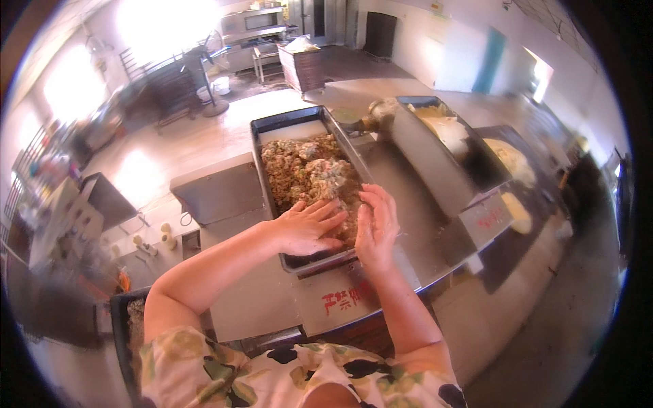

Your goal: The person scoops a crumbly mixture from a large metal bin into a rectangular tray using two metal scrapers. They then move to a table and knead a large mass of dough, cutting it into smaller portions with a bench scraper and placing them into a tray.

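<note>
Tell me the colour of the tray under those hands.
The tray is nearly black, best seen in the head view.

Cream top (262,377), black and green blotches (360,368), short sleeves (170,360), bare fingers (382,202)

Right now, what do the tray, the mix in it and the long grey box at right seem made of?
Tray: probably dark-coated metal, since its rim looks thin and slightly shiny; dark plastic is possible. Mix: likely food, moist-looking, crumbly and brown with paler lumps; ingredients unclear. Box: likely bare steel, judging by its flat, satin-grey side.
</note>
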The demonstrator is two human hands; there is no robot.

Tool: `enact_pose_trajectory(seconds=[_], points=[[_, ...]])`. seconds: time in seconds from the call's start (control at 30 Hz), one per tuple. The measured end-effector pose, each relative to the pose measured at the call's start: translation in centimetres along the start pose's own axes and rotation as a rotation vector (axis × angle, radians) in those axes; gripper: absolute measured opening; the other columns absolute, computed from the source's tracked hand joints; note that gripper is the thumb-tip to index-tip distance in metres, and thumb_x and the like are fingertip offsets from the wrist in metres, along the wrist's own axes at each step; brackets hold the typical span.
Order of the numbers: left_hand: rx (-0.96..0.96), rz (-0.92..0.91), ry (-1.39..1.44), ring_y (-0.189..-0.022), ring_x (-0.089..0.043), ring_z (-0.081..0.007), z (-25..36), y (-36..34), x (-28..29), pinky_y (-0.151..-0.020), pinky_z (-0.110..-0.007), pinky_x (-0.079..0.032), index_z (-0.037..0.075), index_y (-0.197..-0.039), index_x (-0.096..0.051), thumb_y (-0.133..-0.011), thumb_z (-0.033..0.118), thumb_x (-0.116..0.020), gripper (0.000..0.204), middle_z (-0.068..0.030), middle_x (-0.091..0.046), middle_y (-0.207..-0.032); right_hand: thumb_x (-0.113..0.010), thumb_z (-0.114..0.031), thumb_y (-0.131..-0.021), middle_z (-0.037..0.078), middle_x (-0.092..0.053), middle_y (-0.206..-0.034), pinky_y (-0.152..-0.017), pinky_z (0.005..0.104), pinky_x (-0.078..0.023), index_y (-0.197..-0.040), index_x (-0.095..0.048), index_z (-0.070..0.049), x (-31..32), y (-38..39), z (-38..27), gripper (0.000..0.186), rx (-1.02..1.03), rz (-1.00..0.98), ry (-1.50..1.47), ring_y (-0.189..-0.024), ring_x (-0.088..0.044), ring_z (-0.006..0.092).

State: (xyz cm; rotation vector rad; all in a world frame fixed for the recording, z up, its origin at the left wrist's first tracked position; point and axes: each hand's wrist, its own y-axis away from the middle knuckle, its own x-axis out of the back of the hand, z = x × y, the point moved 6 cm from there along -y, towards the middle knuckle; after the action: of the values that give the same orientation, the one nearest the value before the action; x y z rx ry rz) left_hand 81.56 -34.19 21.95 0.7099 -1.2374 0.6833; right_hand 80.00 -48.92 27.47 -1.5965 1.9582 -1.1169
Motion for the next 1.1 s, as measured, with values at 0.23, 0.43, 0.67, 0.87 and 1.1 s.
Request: enact_pose_trajectory(seconds=[0.23, 0.43, 0.67, 0.87, 1.1], points=[[0.207, 0.491, 0.476, -0.084, -0.062, -0.0184, 2.3, 2.3, 4.8, -0.076, -0.036, -0.054, 0.009, -0.102, -0.068, -0.096, 0.024, -0.056, 0.02, -0.0082, -0.067, -0.097, -0.055, 0.003, -0.089, 0.018, -0.063, -0.106, -0.089, 0.0387, -0.048, -0.098, -0.062, 0.003, 0.3, 0.9, -2.9, 0.012, 0.068, -0.038, 0.042, -0.101, -0.06, 0.0304], [0.522, 0.51, 0.886, -0.069, -0.06, -0.0158, 2.0, 3.9, 6.4, -0.066, -0.031, -0.053, 0.003, -0.099, -0.067, -0.098, 0.042, -0.05, 0.043, -0.012, -0.067, -0.086, -0.058, 0.003, -0.086, 0.02, -0.062, -0.109, -0.088, 0.0399, -0.049, -0.103, -0.062, 0.003, -0.6, 1.9, -5.0, 0.018, 0.026, -0.231, 0.041, -0.1, -0.061, 0.0349], [0.397, 0.865, 1.495, -0.09, -0.056, -0.017, 1.4, 1.5, 3.4, -0.081, -0.031, -0.045, -0.002, -0.103, -0.063, -0.097, 0.043, -0.051, 0.046, -0.012, -0.063, -0.096, -0.062, 0.002, -0.081, 0.023, -0.061, -0.117, -0.085, 0.0404, -0.051, -0.119, -0.058, 0.001, -1.0, 2.5, -7.1, 0.039, 0.15, -0.382, 0.052, -0.101, -0.062, 0.0379], [0.299, 0.854, 1.677, -0.09, -0.054, -0.0153, 1.1, 0.0, 2.5, -0.081, -0.029, -0.044, 0.0, -0.1, -0.062, -0.097, 0.036, -0.055, 0.036, -0.0067, -0.061, -0.094, -0.064, -0.001, -0.08, 0.019, -0.066, -0.09, -0.07, 0.0402, -0.051, -0.1, -0.065, -0.001, -1.3, 3.1, -7.0, 0.021, 0.176, -0.477, 0.043, -0.08, -0.065, 0.0348], [0.384, 1.138, 1.095, -0.085, -0.056, -0.0152, 0.2, 2.0, 3.1, -0.078, -0.028, -0.046, 0.005, -0.098, -0.064, -0.087, 0.011, -0.067, 0.013, -0.0067, -0.062, -0.095, -0.063, -0.001, -0.08, 0.018, -0.064, -0.078, -0.062, 0.0391, -0.05, -0.088, -0.065, -0.001, -2.0, 3.1, -5.3, 0.008, -0.008, -0.445, 0.057, -0.069, -0.064, 0.0337]])
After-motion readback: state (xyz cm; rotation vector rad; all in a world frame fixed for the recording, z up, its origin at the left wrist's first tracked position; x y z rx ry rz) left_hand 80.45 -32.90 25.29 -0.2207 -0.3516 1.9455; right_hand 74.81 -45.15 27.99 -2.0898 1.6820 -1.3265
